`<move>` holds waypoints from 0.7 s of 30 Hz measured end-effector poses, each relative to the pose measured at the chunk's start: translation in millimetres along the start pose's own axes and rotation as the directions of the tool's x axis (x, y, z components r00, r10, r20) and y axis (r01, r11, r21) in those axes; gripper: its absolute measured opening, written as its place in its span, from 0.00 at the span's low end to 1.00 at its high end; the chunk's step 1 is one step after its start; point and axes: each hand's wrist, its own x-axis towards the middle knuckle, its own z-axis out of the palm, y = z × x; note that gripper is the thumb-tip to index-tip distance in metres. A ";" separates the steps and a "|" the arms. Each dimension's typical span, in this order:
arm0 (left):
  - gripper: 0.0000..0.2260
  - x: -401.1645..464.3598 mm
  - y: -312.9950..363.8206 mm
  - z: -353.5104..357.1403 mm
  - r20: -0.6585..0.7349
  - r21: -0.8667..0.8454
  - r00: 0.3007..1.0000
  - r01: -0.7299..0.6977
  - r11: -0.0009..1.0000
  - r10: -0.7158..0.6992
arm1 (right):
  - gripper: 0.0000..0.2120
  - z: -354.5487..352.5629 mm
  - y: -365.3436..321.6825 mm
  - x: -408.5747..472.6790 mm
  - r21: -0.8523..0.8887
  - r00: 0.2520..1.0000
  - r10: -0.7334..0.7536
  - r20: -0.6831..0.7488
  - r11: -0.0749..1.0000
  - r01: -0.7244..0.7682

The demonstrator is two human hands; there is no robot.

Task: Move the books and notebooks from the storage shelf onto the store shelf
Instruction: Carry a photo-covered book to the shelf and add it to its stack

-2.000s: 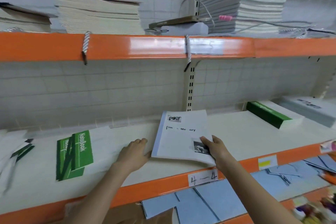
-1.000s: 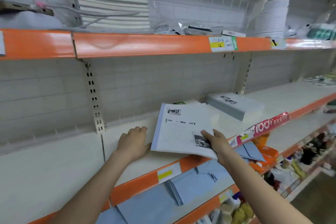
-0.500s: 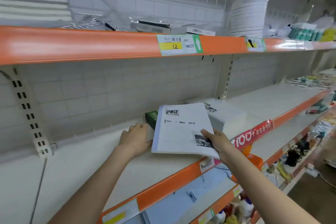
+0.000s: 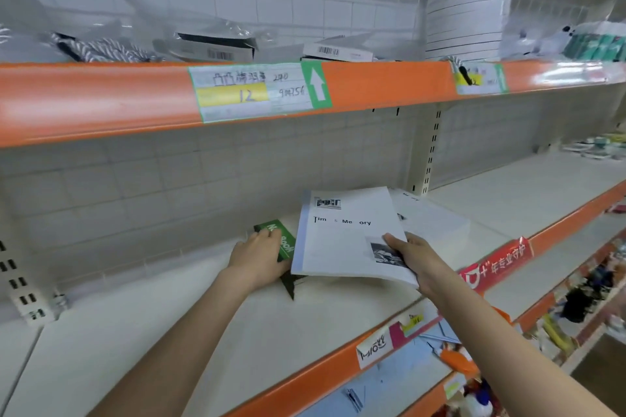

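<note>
- You have walked right along the shelf (image 4: 305,342); your left hand (image 4: 261,259) now lies flat on the green notebook (image 4: 279,237).
- Your right hand (image 4: 418,259) pinches the white book (image 4: 345,240), tilted above the white stack (image 4: 430,223), ready for placing.

On the shelf (image 4: 237,332), a notebook (image 4: 283,239) lies left of the book stack (image 4: 437,227), the held book (image 4: 345,237) between them.

— What do you see around the green-arrow price label (image 4: 259,91)?
— Just above it, you have barcoded boxes (image 4: 216,44); to its left, striped cord (image 4: 101,49); well to its right, stacked white plates (image 4: 469,7); below and right, a red banner (image 4: 494,262).
</note>
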 end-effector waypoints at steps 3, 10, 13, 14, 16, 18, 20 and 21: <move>0.21 14.5 8.9 1.5 -0.018 0.015 1.000 0.006 1.000 -0.006 | 0.09 -12.1 -5.6 19.7 -0.005 1.000 0.009 0.026 1.000 -0.009; 0.26 45.8 50.1 6.2 -0.016 0.036 0.996 0.090 0.995 -0.090 | 0.09 -49.1 -16.3 71.1 -0.020 0.995 0.017 0.102 1.000 -0.015; 0.26 61.0 75.3 12.2 -0.040 0.042 0.992 0.125 0.991 -0.123 | 0.10 -70.0 -26.1 96.6 -0.073 0.989 0.020 0.144 0.997 -0.009; 0.26 66.1 84.3 14.6 -0.042 0.037 0.990 0.136 0.990 -0.134 | 0.10 -77.5 -29.8 104.3 -0.087 0.987 0.019 0.158 0.996 -0.006; 0.26 75.9 102.4 19.8 -0.040 0.019 0.986 0.164 0.986 -0.163 | 0.11 -93.4 -37.3 119.9 -0.111 0.982 0.021 0.190 0.994 0.000; 0.25 85.2 119.8 23.8 -0.048 0.010 0.981 0.188 0.982 -0.187 | 0.12 -109.2 -43.7 135.6 -0.133 0.976 0.021 0.216 0.991 0.008; 0.25 94.1 135.1 25.9 -0.064 0.005 0.974 0.217 0.976 -0.216 | 0.12 -124.4 -50.5 149.8 -0.160 0.970 0.012 0.243 0.987 0.028; 0.25 98.0 142.3 27.0 -0.067 0.004 0.970 0.235 0.972 -0.234 | 0.11 -132.0 -53.6 156.2 -0.173 0.967 0.011 0.255 0.984 0.034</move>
